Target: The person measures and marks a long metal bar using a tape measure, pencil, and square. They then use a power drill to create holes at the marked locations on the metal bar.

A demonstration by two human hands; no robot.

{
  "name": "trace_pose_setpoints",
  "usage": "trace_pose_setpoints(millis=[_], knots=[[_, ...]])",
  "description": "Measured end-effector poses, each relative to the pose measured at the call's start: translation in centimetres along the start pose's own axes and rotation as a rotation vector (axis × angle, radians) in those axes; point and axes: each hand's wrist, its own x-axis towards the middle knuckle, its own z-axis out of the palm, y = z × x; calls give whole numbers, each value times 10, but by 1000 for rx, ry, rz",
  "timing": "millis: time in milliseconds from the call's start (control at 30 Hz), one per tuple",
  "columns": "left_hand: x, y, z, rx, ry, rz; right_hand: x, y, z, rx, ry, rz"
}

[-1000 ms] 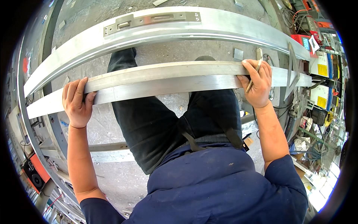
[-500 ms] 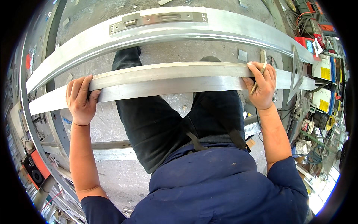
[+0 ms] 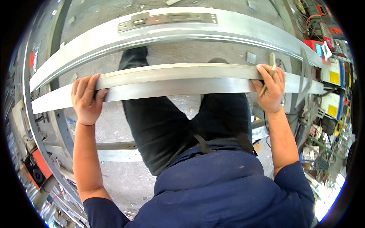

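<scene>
Both hands are closed on the two ends of a shorter flat metal bar. It lies along a longer silver metal beam that crosses in front of my legs. My left hand has its fingers over the bar's left end and its thumb on the near side. At the other end, my right hand pinches the bar with fingers and thumb. A thin pencil-like stick is also tucked between the right hand's fingers. Its exact kind is unclear.
Beyond runs a second silver beam with a slotted lock plate on it. A triangular metal piece stands at the right end. Machines with yellow labels and cables line the right side. A red-and-black device sits at left.
The whole view has shifted slightly to the right. Both hands keep their hold on the bar, with no clear movement along it.
</scene>
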Motion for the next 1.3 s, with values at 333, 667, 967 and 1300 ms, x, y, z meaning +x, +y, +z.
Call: trace_pose_setpoints(millis=[333,667,967,1300], knots=[[3,1,3,39,11,4,-3,-1,3,15,1,0],[3,2,4,42,20,10,-4,1,3,23,-7,6],[1,1,5,38,29,5,-3,-1,2,28,-11,8],[1,1,5,48,31,5,-4,0,3,25,-10,9]])
